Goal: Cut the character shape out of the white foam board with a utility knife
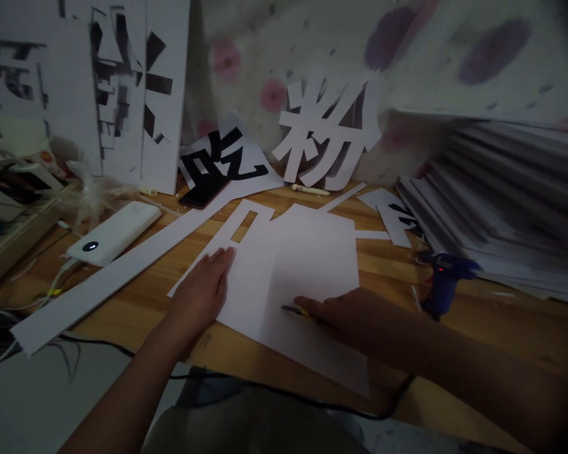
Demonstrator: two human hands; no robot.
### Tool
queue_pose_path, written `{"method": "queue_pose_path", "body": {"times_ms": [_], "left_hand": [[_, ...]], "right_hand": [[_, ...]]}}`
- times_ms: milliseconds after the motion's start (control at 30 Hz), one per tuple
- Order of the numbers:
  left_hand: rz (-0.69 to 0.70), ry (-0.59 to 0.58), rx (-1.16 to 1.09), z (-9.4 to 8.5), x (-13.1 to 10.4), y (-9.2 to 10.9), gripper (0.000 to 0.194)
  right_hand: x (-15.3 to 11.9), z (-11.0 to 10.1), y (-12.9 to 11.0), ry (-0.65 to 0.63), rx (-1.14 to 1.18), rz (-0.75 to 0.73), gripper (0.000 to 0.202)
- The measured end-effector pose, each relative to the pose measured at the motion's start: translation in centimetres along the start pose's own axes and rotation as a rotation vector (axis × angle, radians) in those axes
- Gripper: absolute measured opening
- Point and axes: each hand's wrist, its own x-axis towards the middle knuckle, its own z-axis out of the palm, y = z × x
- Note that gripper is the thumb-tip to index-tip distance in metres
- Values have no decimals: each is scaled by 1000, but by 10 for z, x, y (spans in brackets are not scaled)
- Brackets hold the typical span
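Note:
A white foam-like board [303, 252] lies on the wooden table in front of me, with a rectangular hole near its upper left. My left hand [202, 284] rests flat on the left part of this board, fingers stretched out just below the hole. In my right hand [334, 315] is a utility knife [299, 311] with some yellow on it, its blade pointing left. The blade is just over the right part of the board; whether it touches the surface I cannot tell. My fingers hide most of the knife's handle.
Left lie a long white strip [118, 274] and a white power bank [118, 233] with a cable. Behind are a dark phone [203, 192], a pen [311, 190] and a cut-out white character [329, 135]. A blue glue gun [445, 284] and stacked boards [506, 195] stand right.

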Motion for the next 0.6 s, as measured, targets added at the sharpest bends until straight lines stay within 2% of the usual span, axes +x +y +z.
{"method": "queue_pose_path", "body": {"times_ms": [133, 333, 600], "left_hand": [[8, 1, 0, -1, 0, 1, 43], [5, -2, 5, -2, 0, 1, 43], [1, -7, 4, 0, 1, -1, 44]], "right_hand": [[-2, 3, 3, -12, -24, -10, 46], [-10, 19, 8, 64, -112, -59, 59], [-22, 30, 12, 73, -167, -20, 71]]}}
